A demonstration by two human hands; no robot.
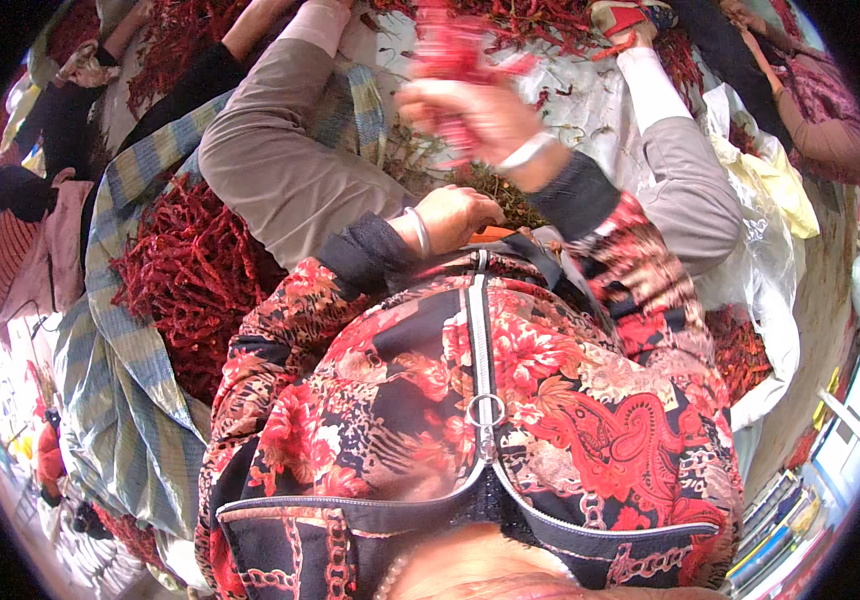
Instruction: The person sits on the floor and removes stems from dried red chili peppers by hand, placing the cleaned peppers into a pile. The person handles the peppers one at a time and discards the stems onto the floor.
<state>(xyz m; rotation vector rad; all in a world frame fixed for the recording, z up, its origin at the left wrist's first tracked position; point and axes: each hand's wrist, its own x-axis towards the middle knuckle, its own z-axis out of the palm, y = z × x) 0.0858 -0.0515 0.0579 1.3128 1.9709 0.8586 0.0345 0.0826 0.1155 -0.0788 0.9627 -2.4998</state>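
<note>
My right hand [475, 120], blurred by motion, grips a bunch of dried red chilli peppers [451, 45] raised between my knees. Red pods stick out above and below the fist. Lower down, close to my waist, my left hand [454, 216] is curled with its fingertips turned down and partly hidden; whether it holds anything is unclear. Under and beyond the hands lies a pile of greenish-brown stems [508, 196]. More dried red chillies [531, 22] are spread on a white sheet [580, 112] by my feet.
At my left, a blue-and-yellow striped woven sheet [114, 322] surrounds a heap of red chillies [189, 277]. A clear plastic bag [756, 262] and a sack with red chillies [737, 356] stand at my right. Other people sit close by on both sides, including one in a ribbed garment [6, 255].
</note>
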